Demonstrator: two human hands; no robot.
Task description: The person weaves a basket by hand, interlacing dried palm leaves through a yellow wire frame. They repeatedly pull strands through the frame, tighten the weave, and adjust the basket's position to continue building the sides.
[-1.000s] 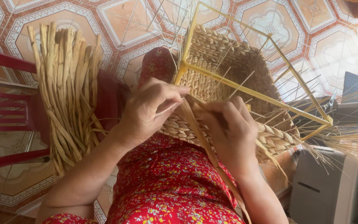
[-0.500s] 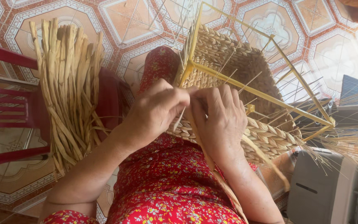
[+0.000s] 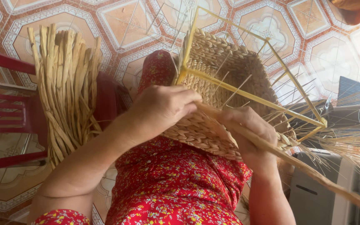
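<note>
Left hand (image 3: pixel 163 109): fingers curled closed on the near rim of the woven basket (image 3: pixel 226 96).
Right hand (image 3: pixel 251 133): fingers pinched closed around a long straw strand (image 3: pixel 313 171) running off right.
Basket: on the lap, around a yellow wire frame (image 3: pixel 255 98).
Left: bundle of dried straw (image 3: pixel 65 87) on a red chair (image 3: pixel 9 112).

A bundle of dried reeds (image 3: pixel 65 87) drapes over a red chair (image 3: pixel 9 112).

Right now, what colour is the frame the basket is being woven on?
Yellow. The frame of thin rods shows best in the head view, over the tan woven basket.
</note>
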